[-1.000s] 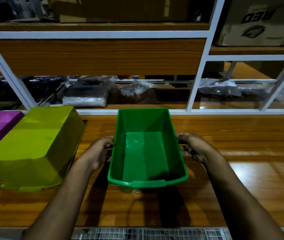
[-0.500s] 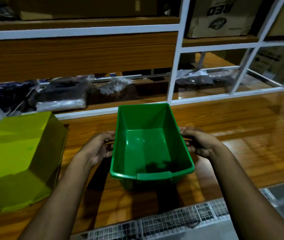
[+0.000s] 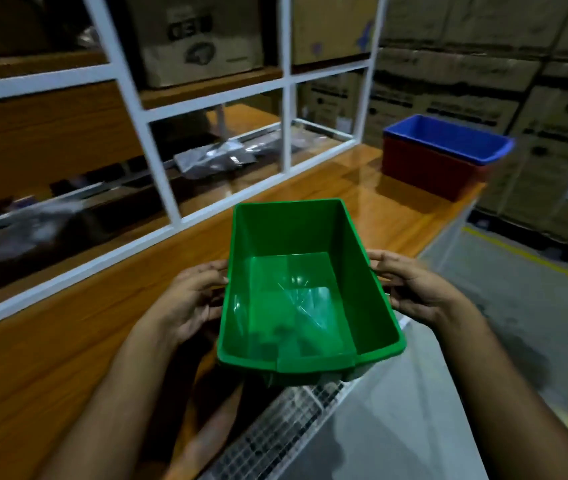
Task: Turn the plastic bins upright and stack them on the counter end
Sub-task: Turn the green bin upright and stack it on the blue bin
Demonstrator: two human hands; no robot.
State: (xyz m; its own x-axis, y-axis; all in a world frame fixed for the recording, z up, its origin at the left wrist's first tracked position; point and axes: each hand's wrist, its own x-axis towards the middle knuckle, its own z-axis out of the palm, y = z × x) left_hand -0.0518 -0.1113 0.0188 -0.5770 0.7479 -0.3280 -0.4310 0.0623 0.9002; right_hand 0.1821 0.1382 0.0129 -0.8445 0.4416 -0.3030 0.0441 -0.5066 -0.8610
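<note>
An upright, empty green plastic bin (image 3: 296, 292) hangs above the front edge of the wooden counter (image 3: 50, 348), held by both long sides. My left hand (image 3: 192, 299) grips its left wall and my right hand (image 3: 414, 289) grips its right wall. At the counter's far right end stands a blue bin (image 3: 449, 140) nested upright in a red bin (image 3: 428, 171).
A white-framed shelf unit (image 3: 158, 161) with plastic-wrapped goods runs along the counter's back. Cardboard boxes (image 3: 525, 84) are stacked beyond the counter end. A metal grille (image 3: 275, 434) lines the counter front, and grey floor with a yellow line (image 3: 525, 258) lies to the right.
The view has swung right: the yellow-green and purple bins have left the frame and the blue-on-red stack has appeared. The green bin has been lifted and carried right in both hands.
</note>
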